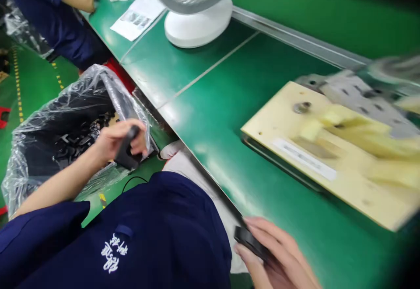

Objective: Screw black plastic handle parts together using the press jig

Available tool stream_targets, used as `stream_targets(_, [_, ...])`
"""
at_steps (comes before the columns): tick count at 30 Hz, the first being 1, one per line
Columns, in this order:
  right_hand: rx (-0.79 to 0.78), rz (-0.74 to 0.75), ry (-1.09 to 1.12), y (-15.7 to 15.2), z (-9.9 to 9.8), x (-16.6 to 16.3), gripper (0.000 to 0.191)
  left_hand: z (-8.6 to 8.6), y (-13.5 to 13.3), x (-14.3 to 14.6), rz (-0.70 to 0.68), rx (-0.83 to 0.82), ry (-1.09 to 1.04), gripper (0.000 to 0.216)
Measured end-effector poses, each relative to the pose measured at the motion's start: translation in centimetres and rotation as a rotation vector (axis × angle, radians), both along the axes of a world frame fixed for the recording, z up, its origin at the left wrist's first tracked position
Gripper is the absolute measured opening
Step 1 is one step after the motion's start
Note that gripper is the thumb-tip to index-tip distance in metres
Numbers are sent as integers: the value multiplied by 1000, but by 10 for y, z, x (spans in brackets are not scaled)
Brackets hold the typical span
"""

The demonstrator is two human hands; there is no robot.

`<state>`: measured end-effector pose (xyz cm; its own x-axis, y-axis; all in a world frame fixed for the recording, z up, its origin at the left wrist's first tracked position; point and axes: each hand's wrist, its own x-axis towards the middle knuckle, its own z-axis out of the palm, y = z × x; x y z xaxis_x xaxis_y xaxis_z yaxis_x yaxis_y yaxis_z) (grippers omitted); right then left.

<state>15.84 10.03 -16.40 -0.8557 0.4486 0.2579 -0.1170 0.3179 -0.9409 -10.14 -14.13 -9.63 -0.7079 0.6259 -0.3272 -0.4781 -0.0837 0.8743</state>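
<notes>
My left hand [118, 142] is closed round a black plastic part [127, 152] beside a clear plastic bag [52, 118] full of several similar black parts, left of the bench. My right hand [278, 256] grips another flat black part [250, 241] at the near edge of the green bench [229, 105], fingers wrapped over it. A cream-coloured fixture board [295, 136] with yellowish blocks and a white label lies on the bench to the right, blurred by motion.
A white desk fan [197, 22] stands at the back of the bench, with a printed sheet [138, 15] beside it. Another person in a dark blue shirt [42, 9] works at the far left. A metal rail [295, 40] runs across the bench.
</notes>
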Motion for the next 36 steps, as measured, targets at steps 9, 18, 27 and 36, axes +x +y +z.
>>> stream_targets(9, [-914,26,213,-31,-8,46,25,-73,126,134,-648,-33,-1170,26])
stream_targets(18, [-788,105,234,-33,-30,42,23,-71,130,143,-720,-243,-1143,29])
stream_targets(27, [-316,-152,-176,-46,-29,37,50,-75,122,150,-675,-481,-919,61])
stream_targets(36, [-907,-425,24,-23,-5,14,42,-56,130,159,-404,-360,-480,58])
